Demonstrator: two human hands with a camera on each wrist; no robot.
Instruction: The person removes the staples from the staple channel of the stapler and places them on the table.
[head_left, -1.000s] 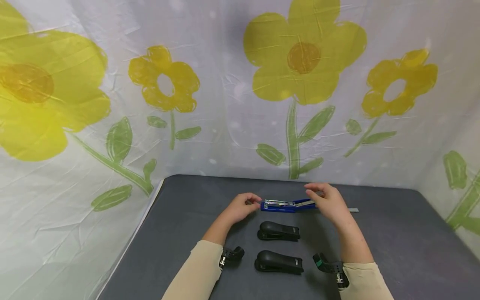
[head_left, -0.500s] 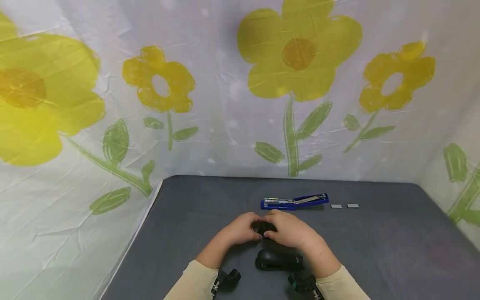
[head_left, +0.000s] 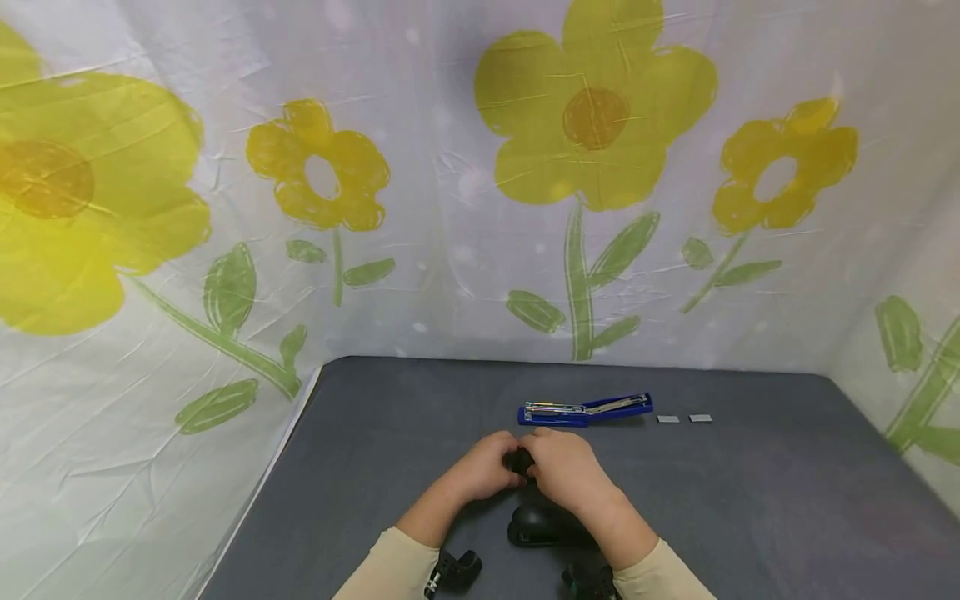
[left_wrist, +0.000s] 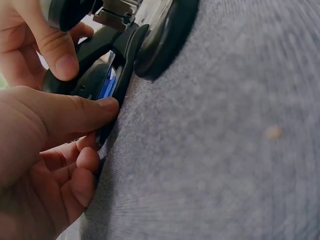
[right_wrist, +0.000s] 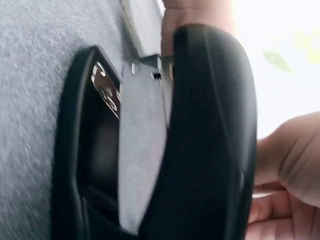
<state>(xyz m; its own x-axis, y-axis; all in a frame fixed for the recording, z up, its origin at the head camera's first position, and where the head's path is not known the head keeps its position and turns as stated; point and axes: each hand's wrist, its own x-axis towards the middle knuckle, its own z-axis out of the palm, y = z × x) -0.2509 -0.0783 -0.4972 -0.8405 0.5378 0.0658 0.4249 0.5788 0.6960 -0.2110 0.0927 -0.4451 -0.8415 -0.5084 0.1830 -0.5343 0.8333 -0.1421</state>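
Note:
Both hands work on a black stapler (head_left: 517,461), mostly covered by them in the head view. The left hand (head_left: 482,471) grips its left end; in the left wrist view the left thumb (left_wrist: 85,116) presses along its lower edge, fingers curled underneath. From the right, the right hand (head_left: 564,468) holds the same stapler, its thumb (left_wrist: 62,60) on the upper part. A bit of blue shows between the stapler's two arms. Closer to the person lies a second black stapler (head_left: 534,527), partly behind the right forearm; it looms large in the right wrist view (right_wrist: 210,135).
Beyond the hands a blue stapler (head_left: 581,412) lies unfolded, its metal parts bare. Two small pale strips (head_left: 667,419) lie right of it. The dark grey table (head_left: 750,500) ends at a flowered curtain (head_left: 442,250) at the back.
Both hands have come from the blue stapler toward the person, onto the farther black stapler. The right hand has let the blue stapler be and now holds the black one with the left.

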